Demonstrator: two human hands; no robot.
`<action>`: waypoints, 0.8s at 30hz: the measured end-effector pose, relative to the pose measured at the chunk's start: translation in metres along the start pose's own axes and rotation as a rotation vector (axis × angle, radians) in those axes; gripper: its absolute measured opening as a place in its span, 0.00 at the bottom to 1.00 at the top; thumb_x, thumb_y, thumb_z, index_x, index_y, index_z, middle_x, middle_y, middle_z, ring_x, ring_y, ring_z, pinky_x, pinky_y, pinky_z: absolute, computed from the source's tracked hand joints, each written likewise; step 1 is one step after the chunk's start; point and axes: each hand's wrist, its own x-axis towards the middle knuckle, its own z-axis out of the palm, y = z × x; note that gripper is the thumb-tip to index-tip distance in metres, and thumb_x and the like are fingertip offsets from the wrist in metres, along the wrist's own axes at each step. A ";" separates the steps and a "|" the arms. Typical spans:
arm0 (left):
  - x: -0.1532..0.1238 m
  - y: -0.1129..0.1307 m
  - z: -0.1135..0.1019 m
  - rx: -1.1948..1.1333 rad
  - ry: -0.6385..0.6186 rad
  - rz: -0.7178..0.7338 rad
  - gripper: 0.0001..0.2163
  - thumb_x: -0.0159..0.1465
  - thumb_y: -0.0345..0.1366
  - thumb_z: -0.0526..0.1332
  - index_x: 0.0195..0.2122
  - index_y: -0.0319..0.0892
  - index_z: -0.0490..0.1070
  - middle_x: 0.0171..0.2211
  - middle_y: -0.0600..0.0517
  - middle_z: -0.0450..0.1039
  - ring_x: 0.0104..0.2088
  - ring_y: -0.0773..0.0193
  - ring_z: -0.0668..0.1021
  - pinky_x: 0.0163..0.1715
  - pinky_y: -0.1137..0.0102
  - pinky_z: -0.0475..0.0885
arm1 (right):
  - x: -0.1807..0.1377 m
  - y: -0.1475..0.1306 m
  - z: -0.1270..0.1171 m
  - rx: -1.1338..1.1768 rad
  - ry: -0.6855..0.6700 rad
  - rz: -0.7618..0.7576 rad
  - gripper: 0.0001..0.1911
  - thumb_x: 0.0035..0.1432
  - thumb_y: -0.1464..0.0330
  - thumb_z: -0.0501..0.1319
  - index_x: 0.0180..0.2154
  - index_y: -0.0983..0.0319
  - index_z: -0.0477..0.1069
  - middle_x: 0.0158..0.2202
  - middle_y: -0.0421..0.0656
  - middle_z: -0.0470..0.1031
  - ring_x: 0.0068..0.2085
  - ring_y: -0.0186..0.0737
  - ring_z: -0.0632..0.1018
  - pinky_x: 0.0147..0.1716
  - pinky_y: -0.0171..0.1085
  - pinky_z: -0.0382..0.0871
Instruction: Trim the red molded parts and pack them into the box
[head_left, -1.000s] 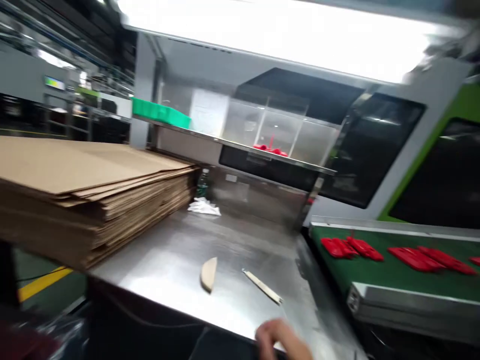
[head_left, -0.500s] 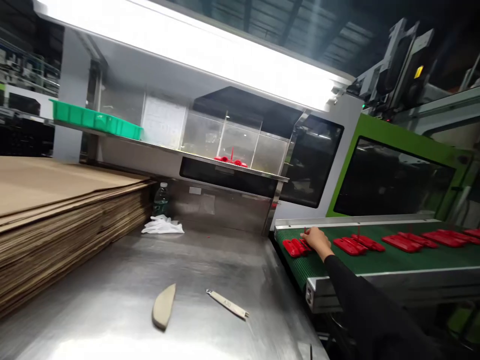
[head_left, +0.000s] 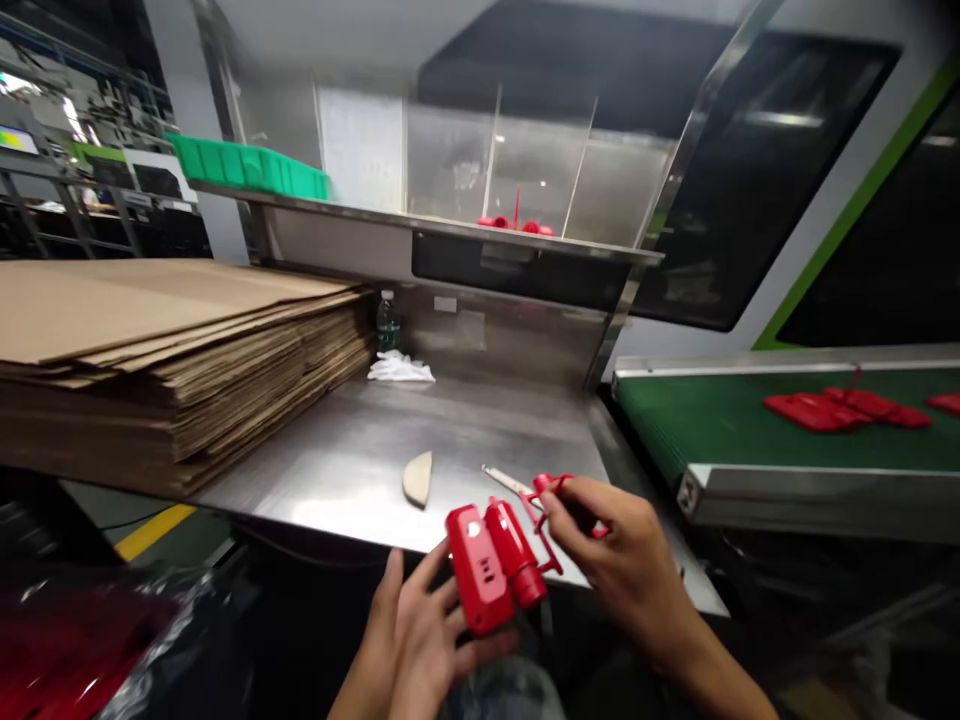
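A red molded plastic part (head_left: 480, 570) hangs tilted over the near edge of the steel table, made of a flat slotted piece and a ribbed cylinder joined by thin runners. My right hand (head_left: 626, 560) pinches the runner end of this part at its right side. Below and behind the flat piece is my left hand (head_left: 420, 630), its fingers spread; whether they touch the part I cannot tell. Beyond the part, a pale-handled tool (head_left: 510, 482) lies on the table, partly hidden. A beige half-moon-shaped piece (head_left: 418, 480) rests to its left.
A cardboard stack (head_left: 247, 370) fills the table's left side. White gloves (head_left: 400, 367) and a bottle (head_left: 387, 322) stand at the back. A shelf holds a green tray (head_left: 247, 168) and another red part (head_left: 517, 226). More red parts (head_left: 817, 410) lie on the green conveyor (head_left: 675, 410) at right.
My right hand has lifted the nearest red part off the conveyor and brought it left over the table's edge. My left hand has come into view, and the view has turned down.
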 end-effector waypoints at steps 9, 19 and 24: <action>0.006 -0.003 -0.011 -0.258 0.204 -0.242 0.20 0.69 0.44 0.57 0.54 0.33 0.70 0.45 0.36 0.80 0.41 0.44 0.83 0.27 0.57 0.83 | -0.035 0.027 -0.017 0.407 -0.124 0.321 0.17 0.63 0.54 0.59 0.50 0.54 0.74 0.50 0.43 0.75 0.48 0.40 0.75 0.50 0.41 0.68; 0.002 0.011 0.009 -0.431 0.320 -0.185 0.21 0.73 0.43 0.48 0.62 0.36 0.63 0.45 0.40 0.81 0.42 0.49 0.84 0.35 0.58 0.85 | -0.039 0.029 -0.008 1.262 -0.251 0.622 0.18 0.65 0.61 0.60 0.53 0.61 0.71 0.36 0.46 0.79 0.33 0.35 0.78 0.30 0.33 0.75; 0.002 0.024 0.026 -0.517 0.135 -0.192 0.29 0.73 0.49 0.45 0.66 0.32 0.57 0.57 0.37 0.73 0.58 0.45 0.74 0.52 0.52 0.77 | -0.033 0.058 0.000 1.383 -0.230 0.713 0.11 0.64 0.63 0.61 0.38 0.62 0.77 0.32 0.42 0.80 0.31 0.32 0.79 0.29 0.29 0.74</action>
